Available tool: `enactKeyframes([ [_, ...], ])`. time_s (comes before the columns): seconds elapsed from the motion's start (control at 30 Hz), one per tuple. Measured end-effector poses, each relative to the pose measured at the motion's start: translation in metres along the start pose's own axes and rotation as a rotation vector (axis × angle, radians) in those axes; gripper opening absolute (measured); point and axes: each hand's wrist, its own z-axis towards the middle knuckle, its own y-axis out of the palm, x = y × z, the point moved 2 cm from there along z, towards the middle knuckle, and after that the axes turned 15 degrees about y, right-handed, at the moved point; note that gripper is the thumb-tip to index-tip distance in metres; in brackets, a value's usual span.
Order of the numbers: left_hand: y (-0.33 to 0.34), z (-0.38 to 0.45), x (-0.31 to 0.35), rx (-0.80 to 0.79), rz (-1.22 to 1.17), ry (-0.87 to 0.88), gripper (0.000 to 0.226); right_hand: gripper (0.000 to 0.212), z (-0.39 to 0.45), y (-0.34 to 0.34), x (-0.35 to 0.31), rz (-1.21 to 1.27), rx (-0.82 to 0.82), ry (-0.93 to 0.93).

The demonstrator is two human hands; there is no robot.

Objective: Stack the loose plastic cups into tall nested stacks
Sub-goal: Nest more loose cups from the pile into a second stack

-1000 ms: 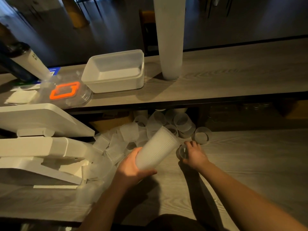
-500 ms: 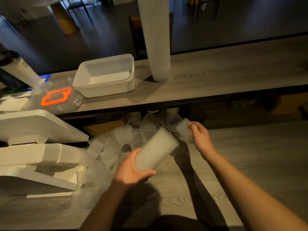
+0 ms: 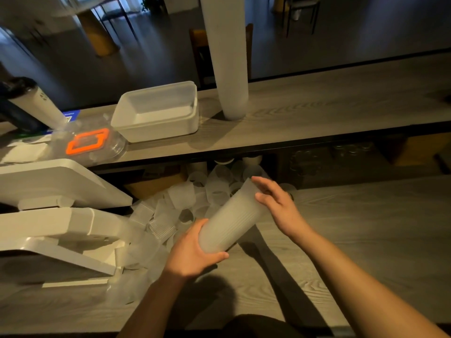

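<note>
Left hand (image 3: 192,252) grip closed round base of nested stack (image 3: 229,220), tilted over bench (image 3: 353,240); right hand (image 3: 278,206) open-fingered at stack mouth. Align rims, press straight along axis, then draw from loose cups (image 3: 185,198)

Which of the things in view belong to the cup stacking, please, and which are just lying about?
Job: held stack in left hand; right hand at its top; loose cups; tall stack.
Lying about: white tub; orange-rimmed lid; white foam pieces.
</note>
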Motion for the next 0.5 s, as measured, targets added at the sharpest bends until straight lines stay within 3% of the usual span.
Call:
enactKeyframes([
  [0.27,0.005,-0.004,-0.007,-0.004,-0.007,-0.013,0.092,0.069,-0.006,0.02,0.018,-0.054,-0.102,0.111],
  [0.5,0.006,0.002,0.002,0.026,-0.078,-0.019,0.082,0.074,0.01,0.004,0.033,0.042,0.066,0.179],
])
